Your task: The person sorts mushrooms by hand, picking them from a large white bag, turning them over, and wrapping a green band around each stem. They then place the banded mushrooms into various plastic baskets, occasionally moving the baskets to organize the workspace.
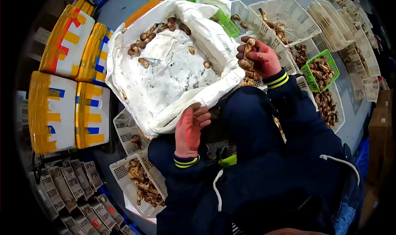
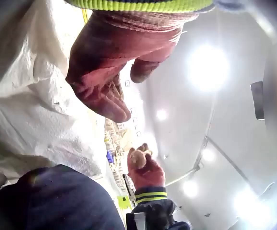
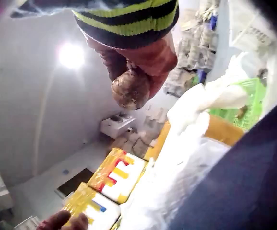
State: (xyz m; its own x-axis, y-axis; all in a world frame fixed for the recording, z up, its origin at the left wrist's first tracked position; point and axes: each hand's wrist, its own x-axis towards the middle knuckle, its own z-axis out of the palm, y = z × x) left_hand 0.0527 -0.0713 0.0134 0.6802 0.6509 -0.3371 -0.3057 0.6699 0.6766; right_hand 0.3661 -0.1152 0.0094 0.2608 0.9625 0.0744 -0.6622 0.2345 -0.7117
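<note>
In the head view my gloved right hand (image 1: 265, 61) pinches a pale brown mushroom (image 1: 246, 58) upright, just beyond the right rim of a box lined with white sheeting (image 1: 165, 92). The right wrist view shows the rounded, dirt-flecked end of this mushroom (image 3: 130, 91) below the fingers. My left hand (image 1: 189, 130), also in a reddish glove, is at the box's near rim beside the folded liner. Its fingers are loosely bent around nothing, with the thumb apart in the left wrist view. Several mushrooms (image 1: 142, 43) lie inside the box, mostly toward its far left.
Baskets of mushrooms surround the person: a green one (image 1: 303, 72) at right, white ones (image 1: 284, 6) behind it and a white one (image 1: 119, 169) at lower left. Taped foam boxes (image 1: 53, 107) stand at left. Stacked crates (image 1: 330, 20) stand at far right.
</note>
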